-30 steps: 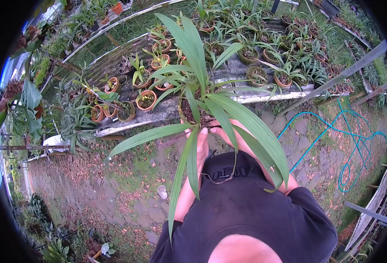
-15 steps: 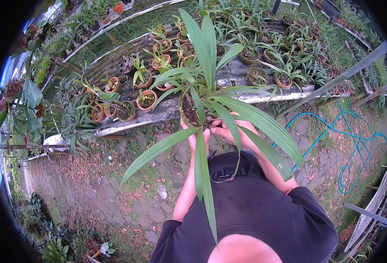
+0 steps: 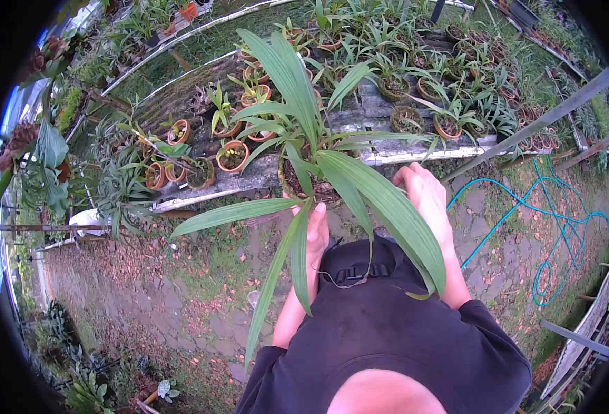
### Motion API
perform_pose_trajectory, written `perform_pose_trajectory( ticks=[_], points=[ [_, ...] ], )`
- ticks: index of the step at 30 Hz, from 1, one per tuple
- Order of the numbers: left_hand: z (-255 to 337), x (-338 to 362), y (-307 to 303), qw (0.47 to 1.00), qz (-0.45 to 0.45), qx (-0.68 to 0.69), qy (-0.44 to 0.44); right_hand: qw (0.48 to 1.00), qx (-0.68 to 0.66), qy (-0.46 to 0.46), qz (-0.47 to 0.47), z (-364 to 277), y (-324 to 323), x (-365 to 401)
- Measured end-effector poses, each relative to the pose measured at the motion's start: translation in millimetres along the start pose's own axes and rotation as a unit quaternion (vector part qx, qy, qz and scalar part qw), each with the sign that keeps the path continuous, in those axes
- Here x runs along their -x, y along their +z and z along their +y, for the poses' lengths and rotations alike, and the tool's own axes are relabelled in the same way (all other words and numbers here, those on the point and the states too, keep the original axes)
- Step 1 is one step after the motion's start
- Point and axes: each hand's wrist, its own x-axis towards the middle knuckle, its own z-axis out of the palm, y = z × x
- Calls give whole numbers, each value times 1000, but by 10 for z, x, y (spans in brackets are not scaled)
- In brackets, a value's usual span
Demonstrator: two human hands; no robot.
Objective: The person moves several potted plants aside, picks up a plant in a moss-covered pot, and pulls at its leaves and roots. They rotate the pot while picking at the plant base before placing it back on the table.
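Note:
A potted plant with long, ribbed green leaves is held up in front of my chest. Its round pot shows only at the left rim, with dark soil inside; leaves cover the rest. My left hand grips the pot from below on the near side, thumb up by the rim. My right hand is off to the right of the pot, close to the broad right-hand leaves. Its fingers are curled in and pressed together; whatever is between them, if anything, is too small to name.
Beyond the plant runs a weathered bench bearing many small clay pots and leafy plants. A blue hose lies looped on the paved ground at right. Slanting grey bars cross the right side. Hanging foliage is at far left.
My right hand has left the pot and moved right and up, its fingers curled. The plant has turned and tipped to the left, its leaves swinging that way, while my left hand keeps its hold.

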Motion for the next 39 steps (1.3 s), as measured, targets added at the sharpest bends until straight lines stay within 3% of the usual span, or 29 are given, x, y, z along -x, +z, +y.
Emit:
perform_pose_trajectory(
  ticks=[2, 4, 6, 8, 10, 11, 14, 15, 17, 20, 21, 23, 27, 28, 30, 33, 34, 37, 39],
  points=[
    [-1, 14, 19, 1000, 5, -9, 3, 998, -18, -53, 39, 155, 9, 40],
    [-11, 2, -15, 1000, -22, -4, -8, 954, -299, -6, 2, 222, 249, -99],
    [-15, 11, -13, 999, -26, -17, -20, 842, -536, 40, -44, 287, 618, -304],
    [3, 69, 37, 998, -3, -47, -31, 667, -732, 97, -99, 245, 858, -412],
    [52, 52, 98, 996, -40, -84, 4, 569, -805, 106, -131, 246, 993, -454],
    [108, 29, 173, 993, -58, -103, 21, 527, -831, 107, -144, 256, 1026, -469],
    [247, -52, 388, 978, -116, -157, 69, 489, -851, 106, -159, 343, 1105, -498],
    [264, -74, 411, 971, -136, -175, 86, 489, -851, 102, -160, 379, 1096, -529],
    [285, -96, 351, 982, -140, -121, 39, 509, -841, 114, -146, 393, 1031, -577],
    [547, -85, 363, 978, -194, -80, 7, 583, -793, 154, -87, 356, 809, -640],
    [577, -126, 297, 980, -180, -73, -42, 606, -775, 170, -65, 355, 736, -683],
    [589, -231, 176, 977, -150, -58, -138, 656, -726, 192, -75, 655, 919, -826],
    [807, -317, 347, 956, -190, -107, -197, 738, -642, 197, -67, 900, 1110, -985],
    [817, -344, 359, 944, -187, -134, -235, 757, -620, 197, -64, 942, 1141, -1014],
    [791, -358, 377, 948, -157, -108, -254, 851, -509, 104, -83, 523, 692, -915],
    [677, -306, 404, 963, -108, -108, -222, 719, -647, 237, -87, 215, 461, -764],
    [636, -282, 413, 969, -91, -115, -200, 682, -694, 208, -101, 392, 672, -800],
    [565, -258, 435, 978, -38, -121, -168, 704, -640, 308, -31, 361, 751, -650],
    [546, -243, 418, 981, -5, -123, -147, 843, -511, 122, 119, 869, 1490, -608]
  ],
)
